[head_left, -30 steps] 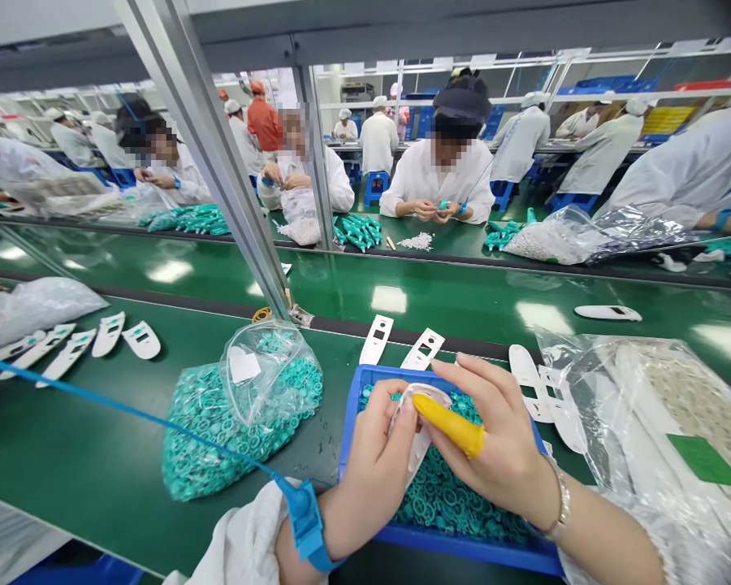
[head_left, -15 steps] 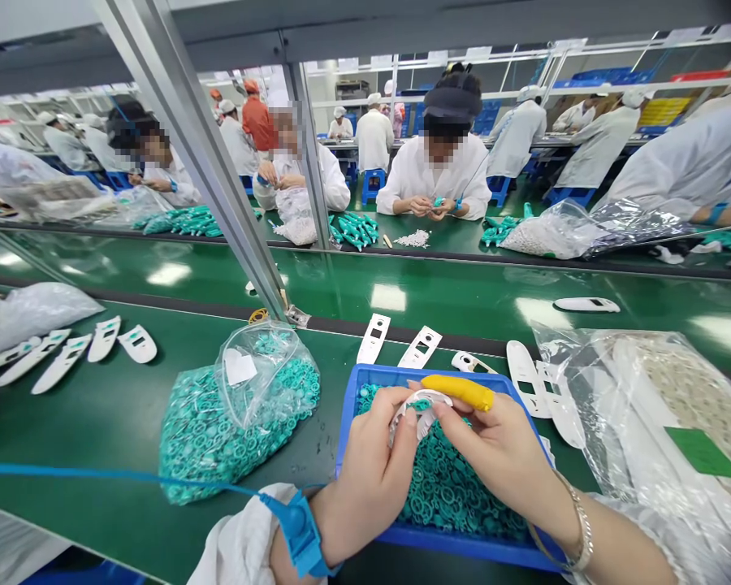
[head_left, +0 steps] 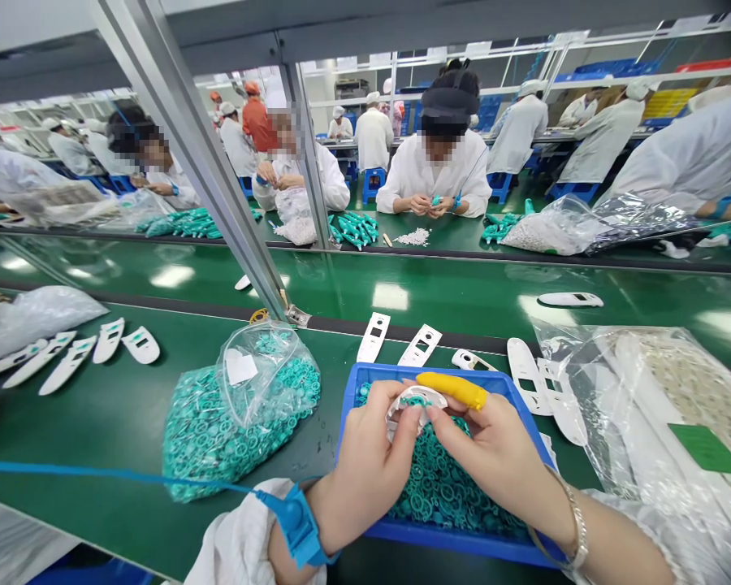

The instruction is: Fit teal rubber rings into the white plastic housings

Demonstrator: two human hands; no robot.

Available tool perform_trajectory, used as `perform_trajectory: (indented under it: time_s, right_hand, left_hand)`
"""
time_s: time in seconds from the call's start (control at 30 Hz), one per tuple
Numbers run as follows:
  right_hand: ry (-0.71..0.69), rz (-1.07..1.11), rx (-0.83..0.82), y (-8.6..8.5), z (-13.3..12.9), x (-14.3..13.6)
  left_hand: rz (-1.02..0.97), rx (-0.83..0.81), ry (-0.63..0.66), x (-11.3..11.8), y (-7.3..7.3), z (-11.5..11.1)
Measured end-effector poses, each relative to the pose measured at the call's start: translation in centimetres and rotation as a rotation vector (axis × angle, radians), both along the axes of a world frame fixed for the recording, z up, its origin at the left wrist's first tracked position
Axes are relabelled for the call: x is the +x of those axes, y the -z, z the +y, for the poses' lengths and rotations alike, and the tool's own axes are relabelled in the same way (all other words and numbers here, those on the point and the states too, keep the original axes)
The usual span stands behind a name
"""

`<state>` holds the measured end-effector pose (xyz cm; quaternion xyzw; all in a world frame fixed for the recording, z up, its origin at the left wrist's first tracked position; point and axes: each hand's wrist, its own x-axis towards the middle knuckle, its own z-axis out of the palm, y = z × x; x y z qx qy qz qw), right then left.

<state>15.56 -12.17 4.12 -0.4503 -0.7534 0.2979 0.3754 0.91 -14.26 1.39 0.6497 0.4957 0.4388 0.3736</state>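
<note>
Two hands, the left hand (head_left: 369,467) and right hand (head_left: 493,455), pinch one small white part (head_left: 411,404) over the near blue tray (head_left: 463,543) of green rings (head_left: 444,487).

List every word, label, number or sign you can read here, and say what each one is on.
No text can be read in this view.
The white sticker on the clear bag of teal rings: blank or too small to read.
The green label inside the plastic bag on the right: no legible print.
The white shell pinched by the left hand and right hand: no marking visible.
The yellow and red bins far back: too distant to tell.
</note>
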Motion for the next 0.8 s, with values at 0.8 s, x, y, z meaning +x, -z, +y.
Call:
perform_trajectory:
  time_s: [0.8]
  right_hand:
    - [0.129, 0.255, 0.055, 2.5, 3.4, 6.5]
  left_hand:
    - [0.129, 0.014, 0.007, -0.9, -1.6, 10.3]
